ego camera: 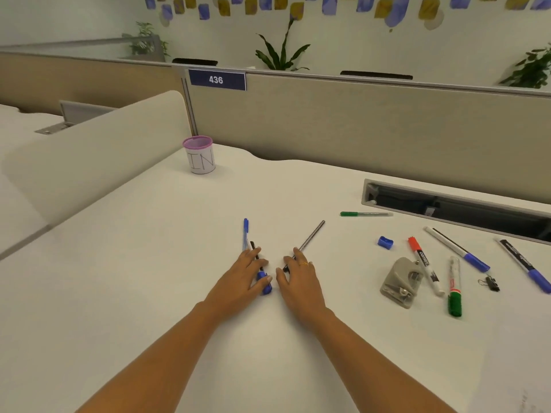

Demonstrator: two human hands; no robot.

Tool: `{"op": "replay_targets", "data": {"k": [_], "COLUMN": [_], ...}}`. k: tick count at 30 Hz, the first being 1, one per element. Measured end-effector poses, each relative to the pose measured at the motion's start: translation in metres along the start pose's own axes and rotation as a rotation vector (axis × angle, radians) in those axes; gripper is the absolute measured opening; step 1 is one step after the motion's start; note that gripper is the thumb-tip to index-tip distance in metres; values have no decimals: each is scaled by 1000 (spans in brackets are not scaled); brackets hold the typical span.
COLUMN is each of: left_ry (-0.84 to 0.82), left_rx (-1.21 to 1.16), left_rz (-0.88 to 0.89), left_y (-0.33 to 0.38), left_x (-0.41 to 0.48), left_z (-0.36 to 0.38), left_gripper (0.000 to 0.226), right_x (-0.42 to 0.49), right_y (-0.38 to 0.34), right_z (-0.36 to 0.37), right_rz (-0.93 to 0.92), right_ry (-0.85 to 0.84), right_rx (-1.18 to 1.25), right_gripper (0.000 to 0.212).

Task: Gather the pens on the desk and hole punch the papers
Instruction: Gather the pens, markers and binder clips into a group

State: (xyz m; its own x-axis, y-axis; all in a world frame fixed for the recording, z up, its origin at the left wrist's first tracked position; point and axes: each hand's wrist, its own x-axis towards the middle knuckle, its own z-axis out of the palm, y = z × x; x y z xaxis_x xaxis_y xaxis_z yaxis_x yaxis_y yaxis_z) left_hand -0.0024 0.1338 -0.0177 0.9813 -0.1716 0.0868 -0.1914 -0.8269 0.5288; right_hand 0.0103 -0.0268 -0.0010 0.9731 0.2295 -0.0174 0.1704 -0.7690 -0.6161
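My left hand [243, 275] lies flat on the white desk, its fingers over a blue-capped marker [264, 281] and beside a thin blue pen [245, 232]. My right hand [298, 278] rests next to it, fingertips on the lower end of a thin dark pen [311, 235]. Neither hand has lifted anything. To the right lie a green pen [365, 214], a red-capped marker [425, 265], a green marker [454, 289], and two blue-capped markers [460, 250] [526, 265]. A grey hole punch [401, 283] stands among them. A pink mesh cup [200, 155] labelled "IN" stands at the back left.
A loose blue cap [385, 242] and a black binder clip [490, 283] lie among the markers. An open cable tray [453, 204] is recessed in the desk at the right. A beige partition [357, 120] closes the back; a rounded divider [95, 150] stands at the left.
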Motion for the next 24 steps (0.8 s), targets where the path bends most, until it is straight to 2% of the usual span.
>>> {"op": "replay_targets", "data": {"k": [13,19,24], "left_ry": [-2,34,108], "left_rx": [16,23,-70], "left_rz": [61,5,-35], "left_y": [-139,-198,-237], "left_x": [-30,-44,-52], "left_z": [-95,-138,-163], "left_gripper": [38,37,29], "right_x": [44,63,75], "right_y": [-125,-183,-226], "right_z": [101,144,176], "right_rz": [-98,-144,-197], "right_ry": [-29,-71,-81], "right_rx": [53,54,66], "right_gripper": [40,42,48]}}
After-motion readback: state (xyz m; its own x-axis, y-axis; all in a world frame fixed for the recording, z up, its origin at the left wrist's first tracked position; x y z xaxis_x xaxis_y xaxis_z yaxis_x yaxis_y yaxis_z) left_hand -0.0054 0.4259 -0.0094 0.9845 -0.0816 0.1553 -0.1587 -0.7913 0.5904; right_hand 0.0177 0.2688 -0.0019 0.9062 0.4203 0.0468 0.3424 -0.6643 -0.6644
